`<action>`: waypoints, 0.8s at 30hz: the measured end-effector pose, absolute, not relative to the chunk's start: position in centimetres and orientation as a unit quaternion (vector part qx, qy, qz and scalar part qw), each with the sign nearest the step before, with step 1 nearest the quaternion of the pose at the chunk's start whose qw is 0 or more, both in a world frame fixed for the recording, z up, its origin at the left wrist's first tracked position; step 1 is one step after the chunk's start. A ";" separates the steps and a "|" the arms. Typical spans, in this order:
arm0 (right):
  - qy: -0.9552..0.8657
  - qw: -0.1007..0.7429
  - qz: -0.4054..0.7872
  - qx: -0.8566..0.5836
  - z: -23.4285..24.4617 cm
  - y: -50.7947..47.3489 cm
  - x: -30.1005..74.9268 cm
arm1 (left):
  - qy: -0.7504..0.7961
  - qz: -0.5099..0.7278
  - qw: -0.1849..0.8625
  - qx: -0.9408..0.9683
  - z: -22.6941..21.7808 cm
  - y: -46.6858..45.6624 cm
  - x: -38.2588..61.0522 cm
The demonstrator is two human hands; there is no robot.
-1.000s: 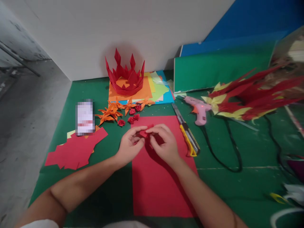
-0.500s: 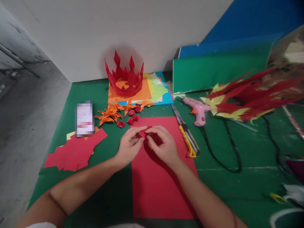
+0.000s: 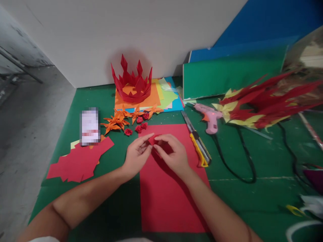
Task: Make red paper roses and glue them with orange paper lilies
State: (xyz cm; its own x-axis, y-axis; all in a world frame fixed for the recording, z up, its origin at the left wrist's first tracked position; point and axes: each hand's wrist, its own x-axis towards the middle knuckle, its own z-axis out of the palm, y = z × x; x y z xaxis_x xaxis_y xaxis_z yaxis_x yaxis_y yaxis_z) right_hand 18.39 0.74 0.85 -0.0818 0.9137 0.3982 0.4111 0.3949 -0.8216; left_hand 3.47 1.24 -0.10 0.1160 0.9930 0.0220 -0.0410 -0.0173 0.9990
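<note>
Between my fingertips is a small piece of red paper (image 3: 152, 139), partly hidden by the fingers. My left hand (image 3: 137, 151) pinches its left side, and my right hand (image 3: 173, 151) pinches it from the right. Both hands hover over a large red paper sheet (image 3: 171, 201) on the green table. Just beyond them lie several small red paper roses (image 3: 128, 131) and several orange paper flowers (image 3: 113, 124). A yellow utility knife (image 3: 198, 143) rests along the sheet's right edge, its blade pointing away from me.
Behind stands a red paper crown (image 3: 132, 95) on stacked coloured paper (image 3: 153, 99). To the right are a pink glue gun (image 3: 210, 117) with a black cord and a red-and-yellow paper piece (image 3: 257, 101). At left, a blurred-out phone (image 3: 90, 126) touches red paper cut-outs (image 3: 80, 159).
My fingers have shifted slightly on the small red paper, and more of its face shows between them. Everything on the table stays put.
</note>
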 end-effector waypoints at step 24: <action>-0.638 0.480 0.299 -0.523 1.2 0.8 18.2 | 0.433 0.479 0.569 0.510 0.5 1.0 3.8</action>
